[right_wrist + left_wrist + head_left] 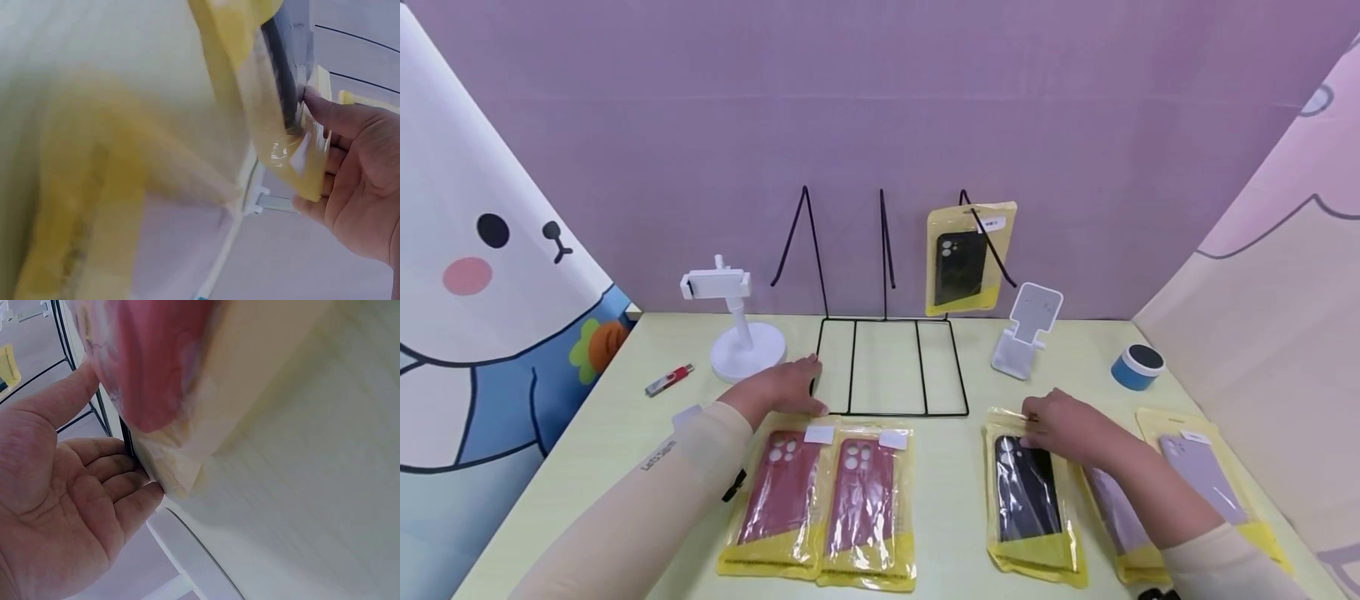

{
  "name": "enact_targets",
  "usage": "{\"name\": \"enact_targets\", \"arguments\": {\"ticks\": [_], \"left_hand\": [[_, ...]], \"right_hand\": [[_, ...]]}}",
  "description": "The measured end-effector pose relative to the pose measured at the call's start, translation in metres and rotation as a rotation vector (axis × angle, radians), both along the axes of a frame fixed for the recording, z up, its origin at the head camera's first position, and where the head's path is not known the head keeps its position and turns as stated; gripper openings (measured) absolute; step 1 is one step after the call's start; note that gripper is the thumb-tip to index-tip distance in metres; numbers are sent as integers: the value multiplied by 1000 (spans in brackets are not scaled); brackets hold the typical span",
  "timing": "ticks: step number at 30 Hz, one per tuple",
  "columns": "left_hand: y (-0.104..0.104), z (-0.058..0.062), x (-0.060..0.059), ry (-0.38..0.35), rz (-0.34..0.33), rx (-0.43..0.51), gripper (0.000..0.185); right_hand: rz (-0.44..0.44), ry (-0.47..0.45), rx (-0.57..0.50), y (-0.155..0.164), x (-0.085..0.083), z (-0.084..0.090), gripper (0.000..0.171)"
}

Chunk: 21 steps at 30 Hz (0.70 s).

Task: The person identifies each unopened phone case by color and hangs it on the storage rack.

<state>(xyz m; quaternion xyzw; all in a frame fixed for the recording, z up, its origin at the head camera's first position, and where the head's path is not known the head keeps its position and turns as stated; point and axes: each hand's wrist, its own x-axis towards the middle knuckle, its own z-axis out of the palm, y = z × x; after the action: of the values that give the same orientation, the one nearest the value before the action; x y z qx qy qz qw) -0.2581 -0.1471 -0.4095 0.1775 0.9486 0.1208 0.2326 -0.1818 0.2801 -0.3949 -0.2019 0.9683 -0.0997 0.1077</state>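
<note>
Black phone case (1028, 497) in its yellow packet lay flat on the surface (947, 500), long axis running toward the person. The right hand (1067, 427) pinched the packet's far top edge, thumb and fingers (325, 112) closed on it. The left hand (782, 389), fingers relaxed, rested on the wire rack (887, 367), beside the red packets (820, 500).

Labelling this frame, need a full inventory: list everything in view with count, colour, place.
red phone cases: 2, in yellow bags, front left, side by side
black phone case: 1, yellow bag, front right
hung black phone case: 1, yellow bag, on rack's right peg
lilac phone cases: 2, yellow bags, far right
wire rack: 1, black, centre back
clamp phone stand: 1, white, back left
folding phone stand: 1, white, right of rack
USB stick: 1, red and silver, left
round tin: 1, blue, black top, right
table: 1, pale green
left hand: at rack's front left corner
right hand: grip on black case's bag top
</note>
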Motion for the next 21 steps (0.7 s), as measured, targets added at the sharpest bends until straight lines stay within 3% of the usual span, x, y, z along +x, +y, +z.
{"name": "enact_targets", "arguments": {"ticks": [5,13,21], "left_hand": [[-1,-1,0,-3,2,2,89],[-1,-4,-1,8,-7,9,90],[-1,-3,-2,13,-5,-5,89]], "right_hand": [[-35,-3,-59,-4,4,20,17],[-9,54,-217,-3,14,50,12],[-44,57,-219,-11,22,73,9]]}}
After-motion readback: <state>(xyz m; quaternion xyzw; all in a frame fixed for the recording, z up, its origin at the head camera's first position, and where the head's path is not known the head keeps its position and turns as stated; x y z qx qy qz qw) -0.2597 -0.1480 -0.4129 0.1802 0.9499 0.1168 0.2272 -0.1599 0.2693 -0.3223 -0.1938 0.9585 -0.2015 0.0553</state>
